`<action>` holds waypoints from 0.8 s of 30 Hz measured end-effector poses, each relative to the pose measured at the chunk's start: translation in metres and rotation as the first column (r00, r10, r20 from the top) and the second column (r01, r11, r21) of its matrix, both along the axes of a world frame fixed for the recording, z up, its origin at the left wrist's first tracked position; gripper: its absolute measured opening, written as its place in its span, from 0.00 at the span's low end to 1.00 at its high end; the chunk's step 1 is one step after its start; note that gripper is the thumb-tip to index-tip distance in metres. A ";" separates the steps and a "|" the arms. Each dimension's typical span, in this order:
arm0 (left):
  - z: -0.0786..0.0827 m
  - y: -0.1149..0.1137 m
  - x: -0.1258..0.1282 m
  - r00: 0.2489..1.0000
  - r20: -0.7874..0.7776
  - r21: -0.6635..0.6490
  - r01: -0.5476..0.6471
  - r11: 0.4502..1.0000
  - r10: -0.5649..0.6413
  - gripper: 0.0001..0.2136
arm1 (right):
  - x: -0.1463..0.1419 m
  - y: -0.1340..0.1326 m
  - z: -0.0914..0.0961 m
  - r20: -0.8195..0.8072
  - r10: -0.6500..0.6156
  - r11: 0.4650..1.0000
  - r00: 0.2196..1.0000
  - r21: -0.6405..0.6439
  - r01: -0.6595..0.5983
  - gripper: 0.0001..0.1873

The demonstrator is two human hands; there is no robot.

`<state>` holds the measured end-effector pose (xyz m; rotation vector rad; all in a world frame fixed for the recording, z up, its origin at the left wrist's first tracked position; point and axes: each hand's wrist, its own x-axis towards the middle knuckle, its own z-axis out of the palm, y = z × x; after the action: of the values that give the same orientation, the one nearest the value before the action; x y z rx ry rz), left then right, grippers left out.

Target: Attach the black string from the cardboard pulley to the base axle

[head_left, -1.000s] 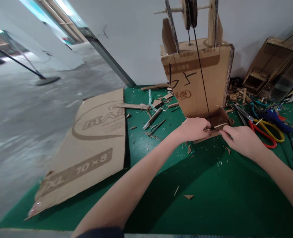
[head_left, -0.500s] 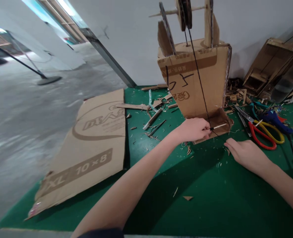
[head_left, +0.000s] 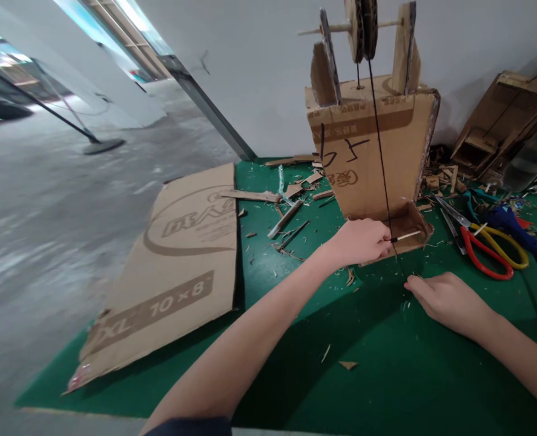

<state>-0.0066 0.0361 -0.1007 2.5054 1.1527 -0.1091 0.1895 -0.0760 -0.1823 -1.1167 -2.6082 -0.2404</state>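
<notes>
My left hand [head_left: 363,241] is closed on a thin wooden stick [head_left: 407,236] with black string wound near its grip. Lower right, my right hand [head_left: 445,297] pinches the loose end of the black string [head_left: 382,151]. The string runs from the stick to my right fingertips, and also climbs to a cardboard pulley wheel [head_left: 361,30]. That wheel sits on a wooden rod between two uprights on top of a tall cardboard box [head_left: 372,169]. A small open cardboard tray [head_left: 411,227] juts from the box's foot, just behind the stick; my left fingers partly hide it.
A large flat cardboard sheet [head_left: 177,260] lies on the green table [head_left: 304,387] at left. Scissors with red and yellow handles [head_left: 488,242] and a blue tool [head_left: 513,227] rest at right. Cardboard scraps [head_left: 290,191] are scattered around. Another cardboard build [head_left: 499,127] leans on the wall.
My right hand has drawn slightly down and toward me, pulling the string end out from the stick. My left hand keeps its grip. The whole view has shifted a little.
</notes>
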 end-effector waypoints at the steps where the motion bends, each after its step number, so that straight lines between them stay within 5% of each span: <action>1: -0.001 0.001 -0.001 1.000 0.022 0.004 -0.011 1.000 0.011 0.11 | -0.001 0.000 0.001 -0.010 -0.007 1.000 1.000 0.003 0.007 0.09; 13: 0.029 -0.020 -0.020 0.998 -0.012 0.041 0.064 0.997 -0.064 0.08 | -0.013 0.000 0.015 -0.146 -0.005 1.000 0.989 0.002 0.005 0.10; 18: 0.017 -0.013 -0.012 1.000 0.017 -0.005 -0.012 1.000 0.012 0.17 | -0.027 0.003 0.012 0.011 0.053 0.998 0.999 0.017 -0.053 0.18; 24: 0.000 -0.007 -0.001 0.994 -0.098 0.116 0.049 0.992 -0.038 0.11 | -0.032 0.005 0.011 0.063 0.009 1.000 0.998 -0.030 -0.008 0.19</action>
<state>-0.0081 0.0294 -0.1004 2.6560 1.1737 -0.1794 0.1576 -0.0713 -0.1717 -1.1253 -2.6797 -0.2390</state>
